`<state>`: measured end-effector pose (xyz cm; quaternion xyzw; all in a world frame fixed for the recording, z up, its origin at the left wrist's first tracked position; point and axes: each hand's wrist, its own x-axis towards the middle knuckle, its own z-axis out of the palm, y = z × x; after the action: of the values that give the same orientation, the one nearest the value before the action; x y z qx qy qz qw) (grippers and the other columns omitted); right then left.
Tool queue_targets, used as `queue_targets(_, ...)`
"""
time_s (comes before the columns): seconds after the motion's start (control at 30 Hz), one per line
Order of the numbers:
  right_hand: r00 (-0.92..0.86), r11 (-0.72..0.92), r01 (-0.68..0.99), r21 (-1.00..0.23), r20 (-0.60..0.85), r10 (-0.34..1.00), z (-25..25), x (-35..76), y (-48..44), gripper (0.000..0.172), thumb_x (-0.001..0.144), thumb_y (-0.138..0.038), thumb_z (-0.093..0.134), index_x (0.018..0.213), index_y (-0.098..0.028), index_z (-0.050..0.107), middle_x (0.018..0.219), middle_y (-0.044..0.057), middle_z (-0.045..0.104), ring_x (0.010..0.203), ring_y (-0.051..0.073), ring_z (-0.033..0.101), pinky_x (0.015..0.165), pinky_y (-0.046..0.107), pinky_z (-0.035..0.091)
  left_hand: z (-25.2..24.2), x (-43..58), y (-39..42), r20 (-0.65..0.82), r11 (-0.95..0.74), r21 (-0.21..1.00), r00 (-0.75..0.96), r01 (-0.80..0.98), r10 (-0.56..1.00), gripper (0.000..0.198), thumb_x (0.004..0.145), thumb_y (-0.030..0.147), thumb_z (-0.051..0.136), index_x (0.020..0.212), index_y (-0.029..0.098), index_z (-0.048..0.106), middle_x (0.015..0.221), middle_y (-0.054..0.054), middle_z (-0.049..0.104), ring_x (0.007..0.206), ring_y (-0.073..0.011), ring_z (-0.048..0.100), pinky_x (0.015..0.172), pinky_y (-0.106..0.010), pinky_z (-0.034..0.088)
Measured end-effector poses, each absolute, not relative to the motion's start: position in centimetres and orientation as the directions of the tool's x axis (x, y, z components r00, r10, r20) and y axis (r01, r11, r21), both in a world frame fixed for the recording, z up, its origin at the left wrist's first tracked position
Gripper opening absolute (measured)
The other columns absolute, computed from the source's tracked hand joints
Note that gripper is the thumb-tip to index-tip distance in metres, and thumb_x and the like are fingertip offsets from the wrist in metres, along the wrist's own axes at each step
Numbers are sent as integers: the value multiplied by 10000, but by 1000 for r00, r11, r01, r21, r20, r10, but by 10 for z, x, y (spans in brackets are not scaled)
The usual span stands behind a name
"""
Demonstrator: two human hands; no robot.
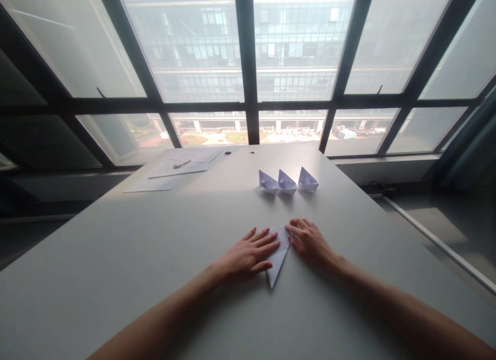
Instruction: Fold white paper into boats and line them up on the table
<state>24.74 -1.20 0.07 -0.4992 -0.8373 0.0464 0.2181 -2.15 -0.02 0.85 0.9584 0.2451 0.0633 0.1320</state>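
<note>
A folded white sheet of paper lies on the table, its narrow point toward me. My left hand rests flat across its left side, fingers stretched out and slightly spread. At the upper right edge of the paper is my right hand, with its fingers bent and close together at the fold; its thumb is partly hidden. Beyond my hands stand three folded paper boats: a left one, a middle one touching or nearly touching it, and a right one slightly apart.
On the far left of the white table lie several flat paper sheets, with a small white object on top. Two round holes sit near the far edge, a dark one among them. Large windows rise behind the table.
</note>
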Motion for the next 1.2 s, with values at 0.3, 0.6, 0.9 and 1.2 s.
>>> queue_targets(0.3, -426, 508, 818, -269, 311, 850, 1, 248, -12, 286, 969, -328, 575, 1219, -231, 674, 1255, 121, 632, 1173, 272, 550, 1004, 424, 433, 9, -20, -2, 110, -777, 353, 801, 521, 588, 432, 1020, 471, 467, 1417, 318, 542, 1557, -21, 438, 1493, -253, 300, 1244, -477, 200)
queue_targets(0.6, -412, 508, 798, -325, 320, 853, 1, 247, -13, 277, 922, -298, 641, 1180, -212, 697, 1189, 123, 635, 1130, 276, 552, 1003, 437, 437, -1, -19, -2, 201, -748, 288, 725, 598, 658, 391, 985, 338, 532, 1372, 296, 568, 1486, -59, 508, 1419, -285, 406, 1216, -514, 276)
queue_targets(0.9, -295, 447, 673, -589, 341, 893, -10, 253, -2, 202, 873, -248, 659, 1059, -222, 732, 1135, 90, 673, 1096, 254, 582, 1005, 422, 435, 2, -19, -3, 191, -752, 288, 734, 593, 652, 391, 972, 265, 521, 1359, 293, 565, 1465, -56, 522, 1415, -277, 412, 1217, -504, 274)
queue_targets(1.2, -289, 458, 648, -609, 360, 887, -11, 253, -1, 247, 842, -246, 691, 1088, -225, 697, 1135, 83, 683, 1107, 263, 582, 1004, 430, 429, 2, -20, -3, 198, -751, 300, 732, 588, 652, 393, 972, 268, 541, 1363, 299, 564, 1463, -52, 527, 1419, -276, 412, 1217, -504, 267)
